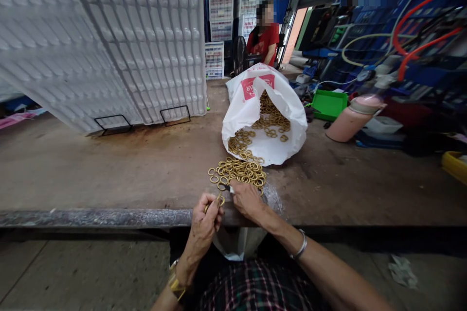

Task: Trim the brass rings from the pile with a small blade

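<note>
My left hand is at the table's front edge, its fingers pinched on a brass ring; part of the ring is behind the fingertips. To its right, my right hand is closed on a small tool with a dark tip and a white part; the fingers cover most of it, so its kind is unclear. That tip points left, close to the near side of a pile of brass rings. Behind the pile, a white sack lies open towards me with many more rings inside.
The brown table carries white ribbed panels on black wire stands at left. A pink bottle and a green tray stand at right. A person in red sits beyond. A white bag hangs below the edge.
</note>
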`<state>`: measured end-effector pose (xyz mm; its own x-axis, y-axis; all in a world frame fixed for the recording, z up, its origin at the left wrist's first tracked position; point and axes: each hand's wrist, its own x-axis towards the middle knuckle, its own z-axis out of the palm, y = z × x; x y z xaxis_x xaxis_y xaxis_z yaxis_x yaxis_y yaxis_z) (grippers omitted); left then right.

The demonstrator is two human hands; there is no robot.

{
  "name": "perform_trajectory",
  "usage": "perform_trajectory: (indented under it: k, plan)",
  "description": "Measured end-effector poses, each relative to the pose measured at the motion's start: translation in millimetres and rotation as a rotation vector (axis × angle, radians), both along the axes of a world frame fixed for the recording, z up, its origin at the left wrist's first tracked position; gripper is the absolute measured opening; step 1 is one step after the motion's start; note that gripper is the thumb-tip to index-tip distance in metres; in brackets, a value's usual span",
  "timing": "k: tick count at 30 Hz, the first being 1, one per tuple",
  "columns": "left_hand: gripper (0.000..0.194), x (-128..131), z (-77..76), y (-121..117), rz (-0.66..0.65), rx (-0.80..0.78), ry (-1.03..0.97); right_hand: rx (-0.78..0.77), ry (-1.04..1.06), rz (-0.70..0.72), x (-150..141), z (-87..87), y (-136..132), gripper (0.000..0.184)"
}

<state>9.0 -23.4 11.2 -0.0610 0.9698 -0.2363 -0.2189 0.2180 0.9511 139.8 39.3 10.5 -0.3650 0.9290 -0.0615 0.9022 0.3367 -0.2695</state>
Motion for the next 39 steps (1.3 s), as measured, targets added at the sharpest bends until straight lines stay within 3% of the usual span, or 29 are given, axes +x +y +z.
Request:
perform_trajectory:
  k: [7,13,21,26,33,39]
  plan:
    - [0.031,-3,-0.8,2,0.01,-0.035,-0.15,0.011,0.178,0.168,-1,-2.4,-8,0.028]
    - [0.034,-4,-2.5,2,0.006,-0.03,-0.129,-0.072,0.125,0.19,-6,12.2,-14,0.027]
    - [0.031,-7,-9.7,1,-0.018,0.005,-0.082,-0.1,0.11,0.237,-6,7.4,-14,0.025]
    - [0.032,-9,-10.7,-3,-0.003,-0.025,-0.073,-0.111,0.003,0.197,-11,11.8,-14,0.025]
    - [0.032,-10,5.6,-19,-0.035,-0.077,-0.35,-0.034,-0.058,0.086,-18,13.5,4,0.027]
    - [0.029,-17,-3.1,-15,0.08,-0.135,-0.518,0.096,-0.071,0.13,-31,9.7,21,0.027]
